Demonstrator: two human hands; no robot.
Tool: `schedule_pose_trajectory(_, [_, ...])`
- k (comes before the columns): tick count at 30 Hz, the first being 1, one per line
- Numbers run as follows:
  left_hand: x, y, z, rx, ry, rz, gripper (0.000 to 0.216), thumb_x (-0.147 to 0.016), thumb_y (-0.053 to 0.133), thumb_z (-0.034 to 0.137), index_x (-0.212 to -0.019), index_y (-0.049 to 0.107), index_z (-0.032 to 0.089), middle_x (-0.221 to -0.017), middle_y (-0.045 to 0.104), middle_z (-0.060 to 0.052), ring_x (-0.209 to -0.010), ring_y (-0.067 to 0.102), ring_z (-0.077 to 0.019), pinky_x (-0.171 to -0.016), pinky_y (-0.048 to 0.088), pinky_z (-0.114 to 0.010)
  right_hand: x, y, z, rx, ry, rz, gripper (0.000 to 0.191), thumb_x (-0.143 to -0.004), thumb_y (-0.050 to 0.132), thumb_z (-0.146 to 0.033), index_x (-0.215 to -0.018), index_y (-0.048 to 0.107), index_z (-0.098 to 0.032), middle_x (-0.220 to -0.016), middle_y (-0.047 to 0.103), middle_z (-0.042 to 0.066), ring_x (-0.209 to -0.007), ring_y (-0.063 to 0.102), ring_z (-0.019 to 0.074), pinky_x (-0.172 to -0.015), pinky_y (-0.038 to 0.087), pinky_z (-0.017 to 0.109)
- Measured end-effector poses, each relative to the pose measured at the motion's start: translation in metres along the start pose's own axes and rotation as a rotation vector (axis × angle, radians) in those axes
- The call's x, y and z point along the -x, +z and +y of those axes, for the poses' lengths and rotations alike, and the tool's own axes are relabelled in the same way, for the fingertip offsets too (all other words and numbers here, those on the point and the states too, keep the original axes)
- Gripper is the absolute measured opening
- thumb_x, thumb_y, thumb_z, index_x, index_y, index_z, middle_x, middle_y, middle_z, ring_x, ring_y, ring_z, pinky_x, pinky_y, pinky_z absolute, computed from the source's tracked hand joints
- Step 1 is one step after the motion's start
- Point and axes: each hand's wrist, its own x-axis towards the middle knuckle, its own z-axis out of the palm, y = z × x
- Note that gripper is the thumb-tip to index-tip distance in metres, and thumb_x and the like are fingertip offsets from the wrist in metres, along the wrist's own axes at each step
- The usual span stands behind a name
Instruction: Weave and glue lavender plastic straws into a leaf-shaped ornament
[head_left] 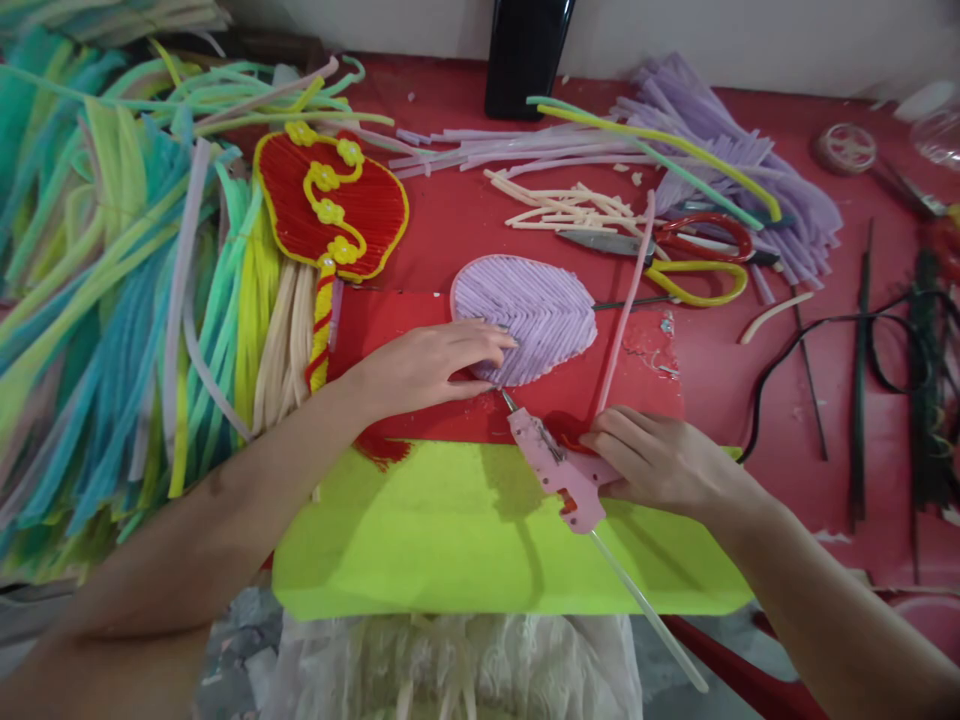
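Observation:
My left hand (442,365) holds down a lavender oval panel (536,300) of pipe cleaners set in a chevron pattern, fingers on its face and thumb at the lower-left edge. Light pink edging runs round its upper left side. My right hand (652,460) is closed on a pink hot glue gun (559,465), whose metal tip is close to the panel's lower edge. A clear glue stick (649,610) sticks out of its back. One pink pipe cleaner (628,300) runs upward from beside my right fingers; whether they grip it, I cannot tell.
Bundles of coloured pipe cleaners (135,330) crowd the left, beside a red and yellow fan (330,205). Scissors (697,280), cut cream pieces (570,208) and lavender pipe cleaners (787,200) lie behind and to the right. A black cord (795,335) curves rightward. A black phone-like object (527,60) leans at the back.

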Motion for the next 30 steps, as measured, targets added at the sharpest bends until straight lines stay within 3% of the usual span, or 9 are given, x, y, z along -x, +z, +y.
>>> schedule_pose_trajectory(30, [-0.0004,-0.0008,0.0008,0.019,-0.004,-0.001,0.013,-0.089,0.054,0.026,-0.1,0.059,0.02,-0.132,0.059,-0.005,-0.126,0.051,-0.0172,-0.106,0.041,-0.033,0.0008,-0.0033,-0.0024,0.035,0.041,0.011,0.027,-0.095,0.039,-0.03,-0.073,0.05,-0.018,-0.075,0.053,0.005,-0.065,0.046,0.0152,-0.052,0.032,0.027])
